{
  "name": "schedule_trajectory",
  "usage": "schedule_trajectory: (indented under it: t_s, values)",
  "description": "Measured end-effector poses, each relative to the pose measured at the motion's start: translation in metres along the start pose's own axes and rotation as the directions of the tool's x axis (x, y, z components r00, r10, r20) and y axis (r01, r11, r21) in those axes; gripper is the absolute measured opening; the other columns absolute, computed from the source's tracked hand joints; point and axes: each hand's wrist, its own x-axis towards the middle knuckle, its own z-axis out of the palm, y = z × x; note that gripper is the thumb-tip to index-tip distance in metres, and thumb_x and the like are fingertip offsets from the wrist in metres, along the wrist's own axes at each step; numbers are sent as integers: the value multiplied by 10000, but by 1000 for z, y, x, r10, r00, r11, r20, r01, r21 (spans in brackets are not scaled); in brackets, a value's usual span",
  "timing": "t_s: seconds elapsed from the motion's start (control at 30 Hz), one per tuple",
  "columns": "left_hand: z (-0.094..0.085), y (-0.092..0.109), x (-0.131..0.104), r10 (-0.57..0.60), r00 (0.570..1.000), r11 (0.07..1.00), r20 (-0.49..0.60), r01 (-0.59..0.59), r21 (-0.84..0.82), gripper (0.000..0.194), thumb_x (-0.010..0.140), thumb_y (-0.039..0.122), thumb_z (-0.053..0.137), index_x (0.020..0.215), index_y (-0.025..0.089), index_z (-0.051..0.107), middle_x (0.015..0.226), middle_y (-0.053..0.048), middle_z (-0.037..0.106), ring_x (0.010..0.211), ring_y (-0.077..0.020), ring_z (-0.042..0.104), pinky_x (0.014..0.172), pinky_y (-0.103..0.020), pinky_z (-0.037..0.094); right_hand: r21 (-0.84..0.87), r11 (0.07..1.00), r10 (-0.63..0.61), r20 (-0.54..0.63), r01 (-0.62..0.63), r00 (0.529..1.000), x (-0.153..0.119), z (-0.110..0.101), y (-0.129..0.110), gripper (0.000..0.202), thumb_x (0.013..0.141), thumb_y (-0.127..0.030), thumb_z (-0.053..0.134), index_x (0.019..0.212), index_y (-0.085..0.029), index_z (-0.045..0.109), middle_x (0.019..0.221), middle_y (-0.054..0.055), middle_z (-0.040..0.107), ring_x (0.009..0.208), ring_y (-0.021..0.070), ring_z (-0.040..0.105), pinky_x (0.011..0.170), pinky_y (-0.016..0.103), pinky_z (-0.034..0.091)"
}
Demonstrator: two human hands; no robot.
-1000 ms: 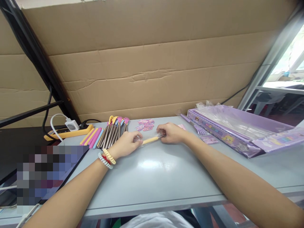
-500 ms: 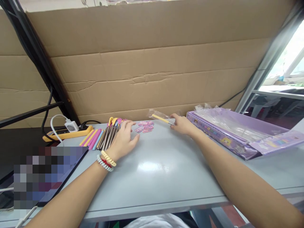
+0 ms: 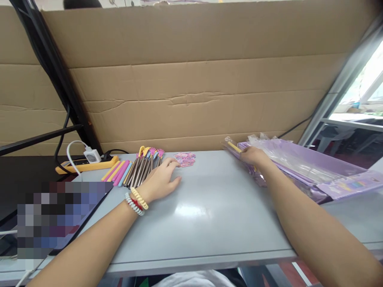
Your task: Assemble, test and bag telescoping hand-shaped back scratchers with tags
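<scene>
My right hand [image 3: 254, 156] is closed on a clear plastic sleeve with a yellow stick [image 3: 234, 146] inside, at the left end of an open purple box [image 3: 326, 161] that holds clear plastic wrappers. My left hand [image 3: 163, 178] rests on the table with its fingers apart, holding nothing. Beside it lie several metallic rods [image 3: 140, 171] with pink, yellow and blue ends. Small pink printed cards [image 3: 185, 159] lie just beyond its fingertips. Several pink, yellow and blue sticks [image 3: 120, 172] are left of the rods.
A yellow power strip [image 3: 98, 164] with a white plug [image 3: 92, 155] sits at the back left. A dark-edged, blurred-out device [image 3: 89, 211] is at the left. Cardboard [image 3: 191, 79] stands behind the grey table [image 3: 203, 223].
My right hand has moved right with the sleeve and yellow stick, up to the purple box. My left hand has shifted slightly, and the view has moved a little.
</scene>
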Motion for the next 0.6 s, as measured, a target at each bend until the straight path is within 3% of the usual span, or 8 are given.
schedule_trajectory:
  t_s: [0.13,0.3,0.43,0.6]
  values:
    - [1,0,0,2,1000,1000,7,-2,1,348,820,276,483,1156,186,497,1243,-105,477,962,-206,576,812,-351,500,-36,999,-24,0,24,1000,1,9,1,286,751,-239,508,959,-129,669,958,184,656,904,293,626,741,349,465]
    - [0,1,0,-13,999,1000,36,13,5,355,817,289,485,1155,182,495,1249,-109,474,951,-212,585,766,-342,512,-38,999,13,-80,-16,997,-4,18,-2,431,766,-258,492,1173,-135,564,1105,192,620,970,317,606,736,381,473]
    - [0,2,0,-15,998,999,58,14,31,375,818,297,490,1173,178,481,1258,-110,469,930,-212,595,783,-352,505,-54,997,-60,-128,53,990,-8,19,-6,470,789,-223,463,1253,-216,543,1186,174,576,1025,319,590,785,410,467]
    - [-1,4,0,-23,997,999,76,20,46,380,824,303,483,1182,176,472,1257,-111,470,922,-213,599,782,-350,497,-94,989,-125,-79,118,989,-7,22,-8,400,784,-208,472,1141,-229,650,1227,170,545,1056,320,575,837,430,451]
